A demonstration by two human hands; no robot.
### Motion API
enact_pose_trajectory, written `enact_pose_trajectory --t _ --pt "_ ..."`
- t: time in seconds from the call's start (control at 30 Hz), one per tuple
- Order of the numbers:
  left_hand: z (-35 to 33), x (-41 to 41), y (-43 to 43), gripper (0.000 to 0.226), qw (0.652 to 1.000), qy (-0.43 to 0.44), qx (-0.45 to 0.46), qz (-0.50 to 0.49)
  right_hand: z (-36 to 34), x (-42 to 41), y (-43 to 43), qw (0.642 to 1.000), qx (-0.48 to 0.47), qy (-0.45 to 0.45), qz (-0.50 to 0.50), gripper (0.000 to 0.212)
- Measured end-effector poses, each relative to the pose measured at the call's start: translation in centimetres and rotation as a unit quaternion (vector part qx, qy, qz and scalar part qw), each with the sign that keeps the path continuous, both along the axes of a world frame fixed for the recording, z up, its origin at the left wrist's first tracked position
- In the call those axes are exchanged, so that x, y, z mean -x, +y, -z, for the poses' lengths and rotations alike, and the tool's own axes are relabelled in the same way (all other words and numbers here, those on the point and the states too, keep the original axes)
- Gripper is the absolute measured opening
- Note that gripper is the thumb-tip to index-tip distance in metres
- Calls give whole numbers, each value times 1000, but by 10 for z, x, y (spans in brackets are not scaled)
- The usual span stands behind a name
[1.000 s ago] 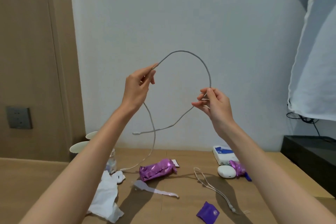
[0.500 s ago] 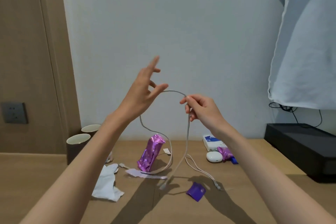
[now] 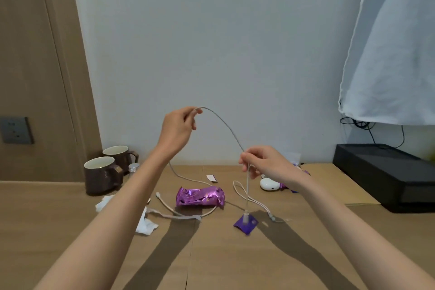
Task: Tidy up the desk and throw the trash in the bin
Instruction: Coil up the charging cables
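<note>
The left hand (image 3: 177, 130) is raised above the surface (image 3: 235, 261), and its fingers (image 3: 193, 114) are pressed together with the thumb, pinching a thin grey cable (image 3: 223, 122). From that pinch the cable arcs down and to the right into the fingers (image 3: 246, 160) of the right hand (image 3: 268, 163), which are curled and pinch it lower and nearer the surface. Below the right fingers the cable hangs straight down, and its plug end (image 3: 245, 216) sits over a small purple wrapper (image 3: 247, 226); whether they touch cannot be told. Another stretch drops from the left fingers behind the forearm and runs onto the surface. Down between the two sets of fingers lies a crumpled purple snack bag (image 3: 200, 196), with a torn pale strip (image 3: 174, 216) just in front of it and a small white paper scrap (image 3: 211, 178) behind it. Directly under the right fingers a thin white cord (image 3: 253, 201) lies looped, and a white earbud case (image 3: 269, 183) sits just beneath the right palm. Below and left of the left fingers, past the forearm, lies crumpled white tissue (image 3: 147, 225); farther left stand two brown mugs (image 3: 103, 175) and a small silver-capped bottle (image 3: 133, 167). Well to the right of the right fingers rests a black box (image 3: 386, 176).
</note>
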State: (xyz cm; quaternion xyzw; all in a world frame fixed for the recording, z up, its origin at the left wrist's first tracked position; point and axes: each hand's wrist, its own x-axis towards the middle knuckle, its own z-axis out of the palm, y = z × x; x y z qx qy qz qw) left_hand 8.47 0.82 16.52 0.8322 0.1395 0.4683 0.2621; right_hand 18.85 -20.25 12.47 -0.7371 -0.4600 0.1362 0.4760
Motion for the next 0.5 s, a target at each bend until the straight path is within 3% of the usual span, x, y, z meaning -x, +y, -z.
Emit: enact_pose_trajectory --t 0.13,0.23,0.5 --pt "14 1 5 28 999 9 34 4 -4 -2 -4 989 -123 80 31 22" --pt "28 -3 -1 27 994 53 73 61 -15 -2 -3 969 -207 128 36 20" --pt "49 -8 -48 32 952 184 77 233 -20 -5 10 932 -298 201 54 21"
